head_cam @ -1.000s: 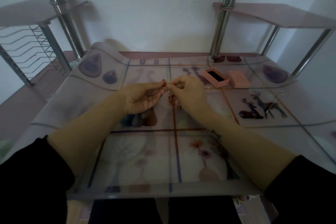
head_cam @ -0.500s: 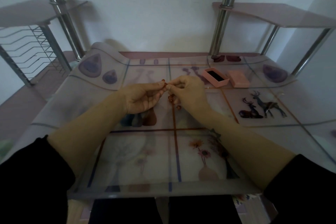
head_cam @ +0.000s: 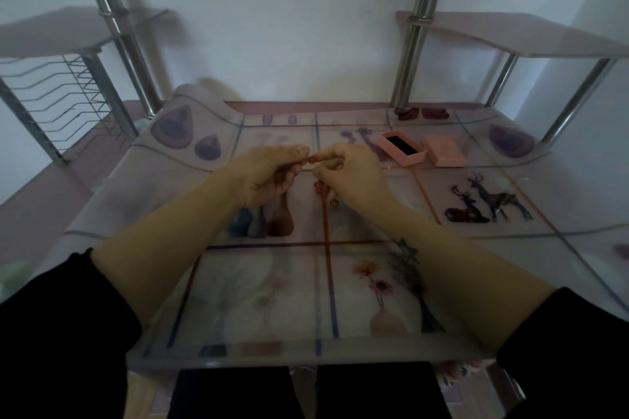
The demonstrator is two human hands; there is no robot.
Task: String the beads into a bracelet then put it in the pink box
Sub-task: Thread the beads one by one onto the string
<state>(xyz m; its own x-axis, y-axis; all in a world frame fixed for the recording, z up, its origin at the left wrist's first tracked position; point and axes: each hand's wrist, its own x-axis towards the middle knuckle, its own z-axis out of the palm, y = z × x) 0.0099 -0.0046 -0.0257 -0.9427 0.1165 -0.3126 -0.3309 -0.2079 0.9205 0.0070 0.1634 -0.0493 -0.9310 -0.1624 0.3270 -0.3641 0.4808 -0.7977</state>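
My left hand [head_cam: 269,173] and my right hand [head_cam: 350,177] meet fingertip to fingertip above the middle of the table. Between the fingertips sits a small reddish bead [head_cam: 311,159], pinched by both hands. The cord itself is too thin to see. A few more reddish beads [head_cam: 321,188] show under my right hand, and one bead [head_cam: 334,203] lies a little nearer on the table. The open pink box [head_cam: 403,148] with a dark lining stands at the back right, its lid [head_cam: 445,155] lying beside it on the right.
The table [head_cam: 306,299] carries a translucent printed mat with flowers and deer. Chrome posts [head_cam: 413,34] rise at the back left and right, holding side shelves [head_cam: 510,32]. A wire rack [head_cam: 58,102] stands at the far left.
The hands have stayed almost in place, fingertips together. The bead has shifted slightly between the fingertips.
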